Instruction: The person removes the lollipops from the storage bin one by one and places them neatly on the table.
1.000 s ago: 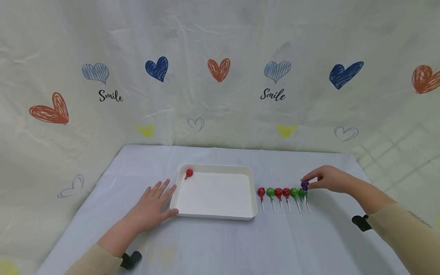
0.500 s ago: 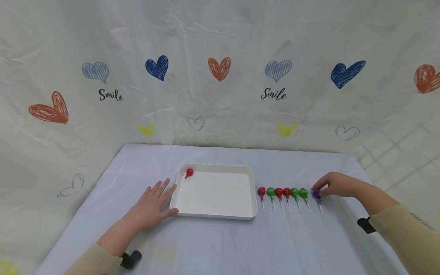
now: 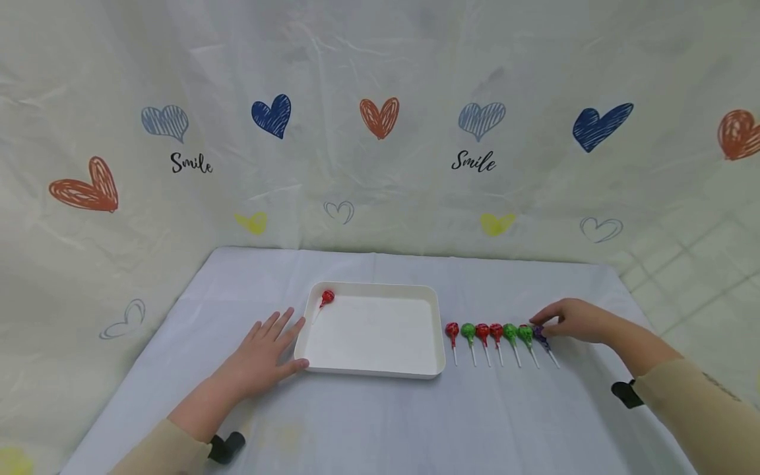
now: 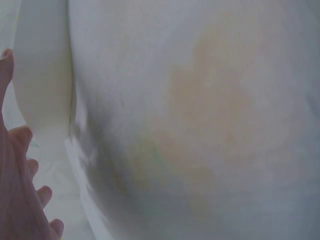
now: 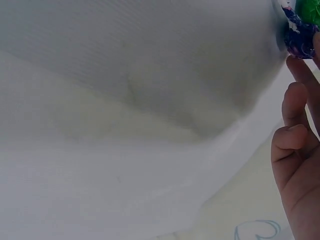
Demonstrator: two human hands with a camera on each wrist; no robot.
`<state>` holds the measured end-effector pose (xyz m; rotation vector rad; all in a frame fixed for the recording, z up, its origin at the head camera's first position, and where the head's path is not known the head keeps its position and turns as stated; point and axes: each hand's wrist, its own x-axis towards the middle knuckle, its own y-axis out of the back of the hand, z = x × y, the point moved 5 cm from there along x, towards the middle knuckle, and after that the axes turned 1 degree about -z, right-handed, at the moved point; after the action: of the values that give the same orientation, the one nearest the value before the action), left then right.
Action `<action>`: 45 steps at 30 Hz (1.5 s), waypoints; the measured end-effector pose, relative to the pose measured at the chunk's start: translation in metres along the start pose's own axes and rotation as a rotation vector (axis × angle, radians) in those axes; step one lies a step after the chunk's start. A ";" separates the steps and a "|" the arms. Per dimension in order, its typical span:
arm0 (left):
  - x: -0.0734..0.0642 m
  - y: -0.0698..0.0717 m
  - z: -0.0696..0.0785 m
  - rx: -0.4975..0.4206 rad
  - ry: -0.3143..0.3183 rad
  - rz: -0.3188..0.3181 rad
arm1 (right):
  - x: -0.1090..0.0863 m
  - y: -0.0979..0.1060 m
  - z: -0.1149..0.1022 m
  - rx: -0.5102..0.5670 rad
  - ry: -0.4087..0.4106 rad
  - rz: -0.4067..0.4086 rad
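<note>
At the right end of a row of lollipops lies a purple lollipop point(image 3: 539, 334), its head pinched between the thumb and finger of my right hand point(image 3: 574, 321). Its white stick slants toward the front right. Close beside it on the left is a green lollipop point(image 3: 525, 334). In the right wrist view the purple wrapper point(image 5: 300, 37) shows at the fingertips, near a green one. My left hand point(image 3: 261, 356) lies with fingers spread at the left side of a white tray point(image 3: 371, 373), thumb at its front left corner. A red lollipop point(image 3: 327, 299) lies in the tray's back left corner.
Several more lollipops, red point(image 3: 452, 330) and green point(image 3: 468, 331), line up between the tray and the purple one, sticks toward the front. A white cloth point(image 3: 380, 422) covers the table. Behind it hangs a sheet point(image 3: 415, 198) printed with hearts.
My right hand carries the purple lollipop from over the last green one down to the cloth at its right, then slides it left, close against the row. The left hand stays put.
</note>
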<state>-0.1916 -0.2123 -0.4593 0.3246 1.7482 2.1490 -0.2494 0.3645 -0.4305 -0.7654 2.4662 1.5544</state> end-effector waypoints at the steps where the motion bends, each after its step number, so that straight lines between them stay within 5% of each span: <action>1: 0.000 0.000 0.000 -0.002 0.000 -0.001 | -0.001 0.000 0.001 -0.001 -0.002 0.008; 30: 0.000 -0.001 0.000 -0.013 -0.004 0.006 | -0.009 -0.009 0.012 -0.035 -0.017 0.132; 45: -0.001 0.000 0.000 -0.022 -0.009 0.018 | -0.010 0.007 -0.006 0.004 0.015 0.181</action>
<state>-0.1904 -0.2124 -0.4588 0.3456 1.7221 2.1739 -0.2430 0.3653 -0.4179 -0.5690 2.6129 1.6056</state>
